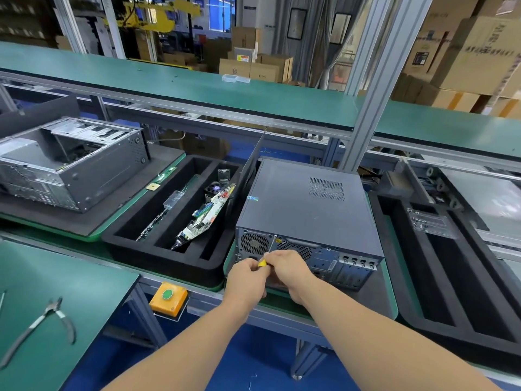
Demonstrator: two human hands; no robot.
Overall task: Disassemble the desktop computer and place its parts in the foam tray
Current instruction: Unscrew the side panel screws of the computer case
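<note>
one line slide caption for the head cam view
Both hands, left and right, work a yellow-handled screwdriver at a screw on the closed computer case's rear panel, beside the foam tray.

1. The closed computer (307, 210) sits on the bench (392, 292), between two foam trays.
2. The left foam tray (169, 261) holds circuit boards (205, 218).
3. An opened case (70, 162) lies further left.
4. Pliers (42, 328) lie on the near-left bench.
</note>
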